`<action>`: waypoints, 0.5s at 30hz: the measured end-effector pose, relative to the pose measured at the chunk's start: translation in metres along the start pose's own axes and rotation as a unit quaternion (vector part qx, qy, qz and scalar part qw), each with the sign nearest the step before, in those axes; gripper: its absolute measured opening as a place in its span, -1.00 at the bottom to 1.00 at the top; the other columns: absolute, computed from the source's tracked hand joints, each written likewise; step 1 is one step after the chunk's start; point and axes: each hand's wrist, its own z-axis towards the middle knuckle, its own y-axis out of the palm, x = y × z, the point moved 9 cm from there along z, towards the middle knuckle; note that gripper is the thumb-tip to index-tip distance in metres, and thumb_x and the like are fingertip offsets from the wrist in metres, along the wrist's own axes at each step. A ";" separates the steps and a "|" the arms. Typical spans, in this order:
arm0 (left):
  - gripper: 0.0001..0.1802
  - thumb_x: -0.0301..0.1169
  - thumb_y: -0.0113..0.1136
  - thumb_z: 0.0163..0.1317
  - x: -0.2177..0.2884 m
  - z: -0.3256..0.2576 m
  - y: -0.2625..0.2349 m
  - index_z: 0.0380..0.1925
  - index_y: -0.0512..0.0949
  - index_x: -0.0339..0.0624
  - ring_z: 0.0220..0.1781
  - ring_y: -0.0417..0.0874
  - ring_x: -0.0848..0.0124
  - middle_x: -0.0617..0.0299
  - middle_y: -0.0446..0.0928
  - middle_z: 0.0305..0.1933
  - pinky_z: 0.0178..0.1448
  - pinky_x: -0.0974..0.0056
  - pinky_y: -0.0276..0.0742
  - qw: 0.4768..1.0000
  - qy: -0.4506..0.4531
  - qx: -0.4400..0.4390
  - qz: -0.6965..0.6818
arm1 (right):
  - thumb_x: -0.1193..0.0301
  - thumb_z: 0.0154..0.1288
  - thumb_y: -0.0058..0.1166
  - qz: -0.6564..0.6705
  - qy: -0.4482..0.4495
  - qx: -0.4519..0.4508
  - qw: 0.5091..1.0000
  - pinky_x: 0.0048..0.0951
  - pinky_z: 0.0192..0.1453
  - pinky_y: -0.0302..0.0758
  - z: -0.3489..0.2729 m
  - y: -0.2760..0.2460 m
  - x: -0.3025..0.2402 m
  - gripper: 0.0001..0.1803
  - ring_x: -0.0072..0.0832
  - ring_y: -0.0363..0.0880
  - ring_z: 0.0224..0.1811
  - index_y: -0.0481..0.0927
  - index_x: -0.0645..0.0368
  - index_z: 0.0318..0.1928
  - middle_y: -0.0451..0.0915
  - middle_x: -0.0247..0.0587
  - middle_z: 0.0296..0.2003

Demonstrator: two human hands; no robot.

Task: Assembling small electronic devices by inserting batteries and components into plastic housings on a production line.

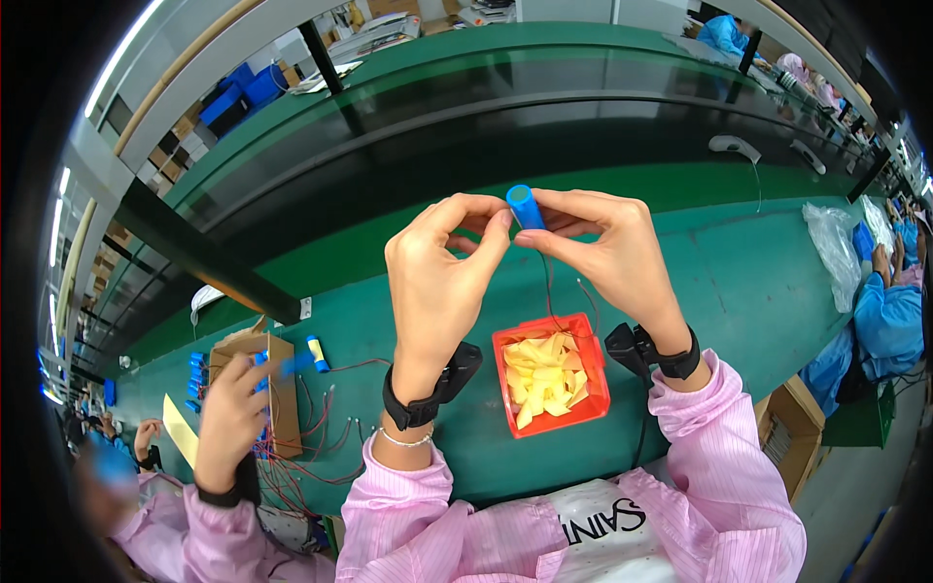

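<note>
cell: small blue cylinder, held up in front of me above the bench, its end cap facing the camera.
leads: thin dark wires hung from the cell down toward the red tray; red one just right of them. Couldn't see the joint at the cell.
left hand: my left hand was pinched, thumb and forefinger tip closed against the left side of the cell's top end.
right hand: my right hand was clamped on the cell body from the right, fingers wrapped behind it.
wrists: black strap on each, pink sleeves below.
tray: red tray sat on the bench right under my hands, about full of pale yellow slips. Nothing from it visibly in my fingers; too small to tell if a slip was on the cell.
progress: my read is mid-unit. Cell was picked up and wired, and work at its end was in hand, not finished. Cell not yet set down. No finished pile of mine in view, so count unknown.
bench: green bench, dark conveyor strip running behind it.
neighbour: another person's hand to my left held blue pieces over a cardboard box; a loose blue cell and tangled red wires lay beside it.
far right: clear plastic bag on the bench, people in blue coats beyond.
</note>
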 end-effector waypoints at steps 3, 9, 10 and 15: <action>-0.94 -0.54 0.27 0.15 -0.004 -0.001 0.000 -0.38 0.64 -0.31 -0.38 0.69 0.45 0.19 0.66 -0.41 -0.35 0.41 0.53 1.000 -0.017 0.015 -0.003 | 0.48 0.11 0.35 -0.010 0.007 -0.001 1.000 -0.46 -0.13 0.64 0.000 0.003 0.001 -0.57 -0.40 0.73 -0.23 0.64 0.27 0.04 0.71 -0.06 -0.22; -0.90 -0.50 0.27 0.19 -0.006 -0.001 0.000 -0.32 0.66 -0.30 -0.35 0.70 0.46 0.18 0.68 -0.39 -0.34 0.42 0.52 0.999 -0.040 0.006 -0.035 | 0.48 0.12 0.36 0.022 0.018 0.001 1.000 -0.44 -0.10 0.65 0.000 0.001 0.005 -0.57 -0.39 0.74 -0.19 0.64 0.28 0.04 0.72 -0.02 -0.18; -0.89 -0.49 0.27 0.19 -0.005 -0.001 0.001 -0.32 0.67 -0.30 -0.35 0.70 0.46 0.18 0.69 -0.39 -0.33 0.42 0.52 0.999 -0.037 0.003 -0.032 | 0.48 0.12 0.35 0.020 0.015 0.003 1.000 -0.43 -0.09 0.65 0.001 -0.001 0.005 -0.57 -0.39 0.73 -0.19 0.64 0.29 0.04 0.72 -0.02 -0.18; -0.88 -0.47 0.28 0.21 -0.002 -0.002 0.002 -0.30 0.68 -0.29 -0.34 0.71 0.46 0.18 0.69 -0.39 -0.29 0.40 0.52 0.999 -0.034 -0.003 -0.015 | 0.47 0.13 0.35 0.014 0.010 0.003 1.000 -0.42 -0.09 0.65 0.001 -0.002 0.003 -0.58 -0.38 0.73 -0.18 0.64 0.29 0.03 0.72 -0.02 -0.18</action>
